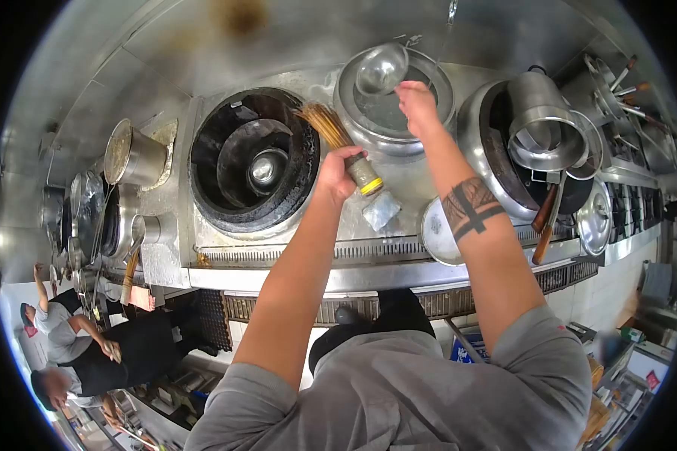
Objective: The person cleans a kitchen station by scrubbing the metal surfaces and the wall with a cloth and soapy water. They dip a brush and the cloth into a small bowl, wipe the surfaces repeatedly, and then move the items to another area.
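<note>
My left hand (337, 174) is wrapped round a bamboo wok brush (331, 129), its bristles pointing up and left toward the black wok burner (241, 161). The brush's lower end is bound and has a yellow band. My right hand (418, 107) is closed at the edge of a round metal ladle (384, 69), tilted above a wide metal basin (353, 129) of water. Its handle is hard to make out. A folded pale cloth (382, 211) lies on the steel counter just below the brush.
To the right, a metal pot (538, 105) and wooden-handled strainers rest on another burner. A round lid (438, 233) leans near the counter's front edge. Stockpots (137, 154) stand to the left. Two other people (113, 353) are at the lower left.
</note>
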The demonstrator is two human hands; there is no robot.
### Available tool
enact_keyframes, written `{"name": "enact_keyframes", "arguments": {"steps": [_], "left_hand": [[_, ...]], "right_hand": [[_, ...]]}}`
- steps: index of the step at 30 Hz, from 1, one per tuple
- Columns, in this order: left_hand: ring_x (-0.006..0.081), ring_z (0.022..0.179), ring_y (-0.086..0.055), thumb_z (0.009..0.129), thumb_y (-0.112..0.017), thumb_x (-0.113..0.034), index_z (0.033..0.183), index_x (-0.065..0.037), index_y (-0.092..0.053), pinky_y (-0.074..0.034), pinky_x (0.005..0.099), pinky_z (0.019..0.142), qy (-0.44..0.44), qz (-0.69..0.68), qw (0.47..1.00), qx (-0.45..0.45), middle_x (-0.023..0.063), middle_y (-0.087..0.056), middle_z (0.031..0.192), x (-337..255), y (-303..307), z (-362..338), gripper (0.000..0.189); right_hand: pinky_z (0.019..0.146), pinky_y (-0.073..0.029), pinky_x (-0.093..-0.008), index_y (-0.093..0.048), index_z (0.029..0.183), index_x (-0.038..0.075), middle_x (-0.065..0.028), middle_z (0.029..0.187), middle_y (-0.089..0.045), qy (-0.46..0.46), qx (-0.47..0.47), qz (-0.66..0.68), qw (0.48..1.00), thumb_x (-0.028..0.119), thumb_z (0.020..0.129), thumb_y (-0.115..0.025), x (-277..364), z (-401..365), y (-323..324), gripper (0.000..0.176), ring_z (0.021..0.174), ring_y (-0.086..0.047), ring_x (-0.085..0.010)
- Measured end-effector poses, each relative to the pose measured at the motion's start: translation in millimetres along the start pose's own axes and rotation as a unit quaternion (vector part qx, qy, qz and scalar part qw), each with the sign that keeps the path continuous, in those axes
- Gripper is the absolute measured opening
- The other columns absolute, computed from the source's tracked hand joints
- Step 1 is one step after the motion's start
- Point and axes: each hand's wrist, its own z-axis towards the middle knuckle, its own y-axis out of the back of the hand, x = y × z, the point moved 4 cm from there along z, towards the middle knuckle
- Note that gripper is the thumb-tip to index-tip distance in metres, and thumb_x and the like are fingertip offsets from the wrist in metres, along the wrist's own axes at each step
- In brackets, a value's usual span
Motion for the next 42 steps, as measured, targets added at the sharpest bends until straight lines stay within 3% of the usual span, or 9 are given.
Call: {"name": "enact_keyframes", "arguments": {"steps": [6,10,17,19,23,28,31,36,42], "left_hand": [[0.0279,0.099,-0.065,0.094,-0.078,-0.04,0.108,-0.008,-0.066,-0.051,0.0452,0.094,-0.047,-0.051,0.995,0.071,0.0095,-0.068,0.102,-11.3,-45.3,-19.5,0.037],[0.0236,0.095,-0.067,0.097,-0.076,-0.033,0.111,-0.012,-0.063,-0.053,0.0405,0.086,-0.053,-0.005,0.994,0.093,0.0057,-0.068,0.098,-17.4,-70.3,-30.3,0.028],[0.023,0.097,-0.069,0.099,-0.072,-0.026,0.12,-0.012,-0.057,-0.058,0.0454,0.087,-0.196,0.065,0.965,0.162,0.0078,-0.068,0.104,7.1,-82.6,-79.7,0.029],[0.0261,0.1,-0.068,0.102,-0.067,-0.027,0.123,-0.012,-0.056,-0.058,0.0479,0.092,-0.034,0.074,0.976,0.204,0.0089,-0.068,0.107,34.7,-74.6,-91.3,0.028],[0.03,0.094,-0.068,0.099,-0.07,-0.017,0.124,-0.014,-0.049,-0.062,0.0501,0.082,-0.037,0.077,0.989,0.121,0.0106,-0.064,0.102,44.2,-34.9,-55.3,0.033],[0.0294,0.095,-0.067,0.095,-0.068,-0.004,0.125,-0.014,-0.046,-0.062,0.0513,0.082,-0.071,0.055,0.988,0.126,0.0105,-0.062,0.109,51.0,-15.9,-53.0,0.038],[0.0287,0.094,-0.068,0.092,-0.069,0.001,0.125,-0.013,-0.046,-0.062,0.0508,0.08,-0.103,0.053,0.988,0.103,0.0109,-0.062,0.111,54.8,-12.5,-45.6,0.043],[0.0253,0.084,-0.069,0.094,-0.073,-0.006,0.126,-0.009,-0.048,-0.063,0.0476,0.078,-0.125,0.141,0.981,0.051,0.0102,-0.065,0.104,44.4,4.4,-33.0,0.041],[0.0202,0.074,-0.068,0.107,-0.059,-0.043,0.124,-0.009,-0.053,-0.062,0.0385,0.06,-0.102,0.158,0.982,-0.016,0.0094,-0.067,0.093,32.6,-5.1,-39.4,0.039]], "right_hand": [[0.083,-0.055,-0.0378,-0.07,0.114,0.002,-0.0079,0.107,-0.075,0.064,0.387,-0.284,0.875,0.02,0.078,-0.087,16.6,-153.6,19.3,0.044,0.094,-0.07,-0.0176],[0.078,-0.053,-0.0349,-0.068,0.118,-0.001,-0.0084,0.101,-0.075,0.088,0.293,-0.473,0.826,0.02,0.086,-0.083,11.1,-186.2,56.9,0.041,0.088,-0.069,-0.0187],[0.073,-0.053,-0.0349,-0.071,0.109,0.0,-0.0049,0.093,-0.074,-0.122,0.254,0.0,0.959,0.023,0.102,-0.068,-22.1,-229.6,78.2,0.025,0.081,-0.065,-0.0134],[0.072,-0.052,-0.0349,-0.073,0.105,0.0,-0.0033,0.09,-0.073,-0.172,0.224,0.097,0.954,0.024,0.105,-0.063,-23.6,-234.2,75.9,0.025,0.079,-0.064,-0.0118],[0.074,-0.056,-0.043,-0.078,0.095,0.005,-0.0088,0.074,-0.072,0.082,0.074,-0.396,0.912,0.03,0.1,-0.068,-30.1,-220.8,115.4,0.028,0.082,-0.071,-0.0233],[0.092,-0.056,-0.0512,-0.062,0.135,0.015,-0.0256,0.142,-0.058,0.126,0.023,-0.746,0.654,0.031,0.091,-0.069,-107.1,-246.7,215.3,0.047,0.105,-0.068,-0.0433],[0.102,-0.052,-0.052,-0.048,0.149,0.02,-0.0245,0.157,-0.04,-0.031,0.132,-0.702,0.699,0.029,0.09,-0.067,-126.1,-218.4,230.4,0.063,0.113,-0.063,-0.0464],[0.098,-0.053,-0.0496,-0.066,0.119,0.007,-0.025,0.119,-0.065,0.193,0.094,-0.523,0.825,0.007,0.087,-0.061,-93.8,-214.0,154.5,0.032,0.111,-0.063,-0.0441],[0.1,-0.051,-0.0506,-0.066,0.122,0.008,-0.0203,0.12,-0.066,0.34,0.198,-0.647,0.653,0.012,0.082,-0.067,-150.6,-215.9,45.2,0.04,0.116,-0.062,-0.0414]]}}
